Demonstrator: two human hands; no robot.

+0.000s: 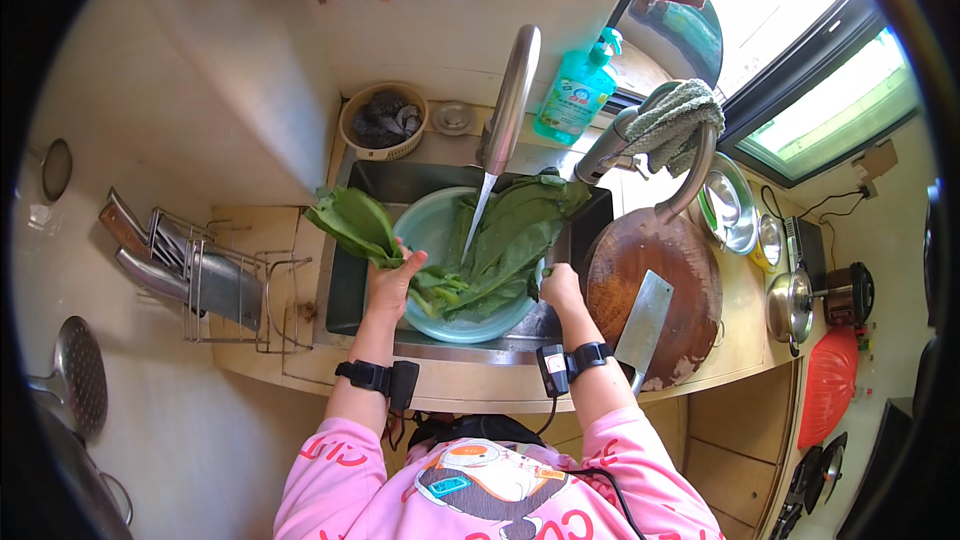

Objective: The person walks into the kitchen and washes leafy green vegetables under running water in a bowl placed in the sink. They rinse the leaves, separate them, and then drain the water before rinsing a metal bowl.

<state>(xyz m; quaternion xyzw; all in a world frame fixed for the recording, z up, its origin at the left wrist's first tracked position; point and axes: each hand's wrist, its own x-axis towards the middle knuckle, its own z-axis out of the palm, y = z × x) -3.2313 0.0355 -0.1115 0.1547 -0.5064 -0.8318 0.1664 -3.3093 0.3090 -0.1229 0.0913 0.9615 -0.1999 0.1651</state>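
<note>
A pale green basin (425,220) sits in the dark sink under running water. Large green leaves (510,240) lie in it and drape over its far right rim. My left hand (392,280) is closed around a bunch of leafy greens (355,225), raised over the basin's left side, with its lower ends hanging into the basin. At the right rim, my right hand (562,287) has its fingers closed and seems to grip the basin's edge; leaf bits beside it partly hide the grip. The tap (512,90) pours a stream between my hands onto the leaves.
Right of the sink lies a round wooden chopping board (690,280) with a cleaver (645,318) on it. A teal pump bottle (575,95) and a small basket (385,145) stand behind the sink. On the left is a wire knife rack (205,280). Steel bowls (735,205) stand far right.
</note>
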